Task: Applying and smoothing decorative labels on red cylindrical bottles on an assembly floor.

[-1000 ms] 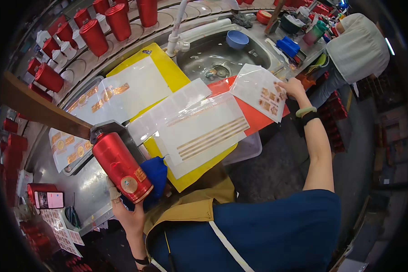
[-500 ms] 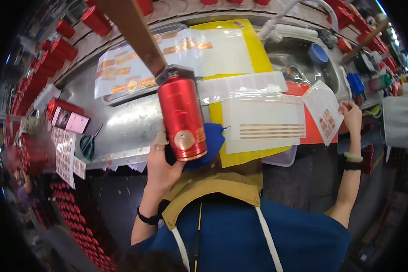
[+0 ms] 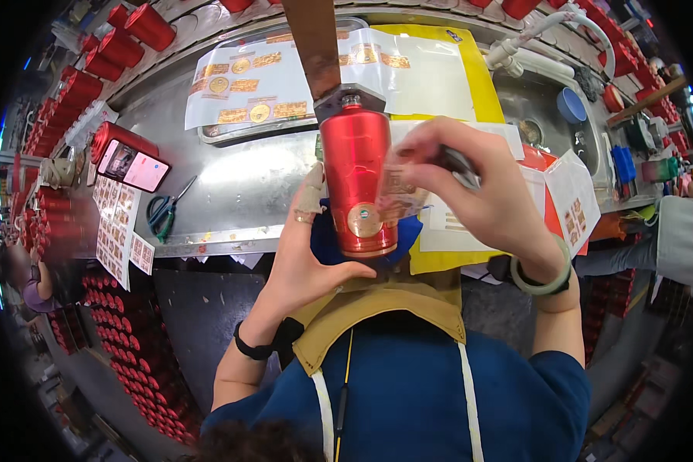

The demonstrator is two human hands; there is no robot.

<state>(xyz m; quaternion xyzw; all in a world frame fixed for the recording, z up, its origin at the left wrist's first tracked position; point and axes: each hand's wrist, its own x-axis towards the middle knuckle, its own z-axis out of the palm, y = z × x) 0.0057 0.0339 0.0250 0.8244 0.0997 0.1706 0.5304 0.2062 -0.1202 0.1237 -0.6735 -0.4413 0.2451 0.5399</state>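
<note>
A red metal bottle [image 3: 356, 173] with a round gold emblem lies against a dark hexagonal block at the end of a wooden bar [image 3: 316, 46]. My left hand [image 3: 296, 246] is beside the bottle's left side, fingers stretched up along it and thumb spread below its base. One finger wears a pale wrap. Close to the bottle's right side, my right hand [image 3: 481, 177] pinches a small clear decal [image 3: 402, 192] with a gold pattern, blurred by motion. Part of a blue cloth [image 3: 408, 233] shows behind the bottle.
Gold decal sheets [image 3: 258, 85] lie in a metal tray at the back. Left are scissors [image 3: 162, 214], a phone [image 3: 133, 165] and more decal sheets [image 3: 115, 223]. Right are a sink with a blue bowl [image 3: 571, 105] and a sheet with decals [image 3: 574, 200]. Red bottles [image 3: 127, 346] are stacked lower left.
My right hand has come from the decal sheet at the far right to the bottle, with a decal in its fingers. My left thumb has spread away from the bottle's base. The view has shifted.
</note>
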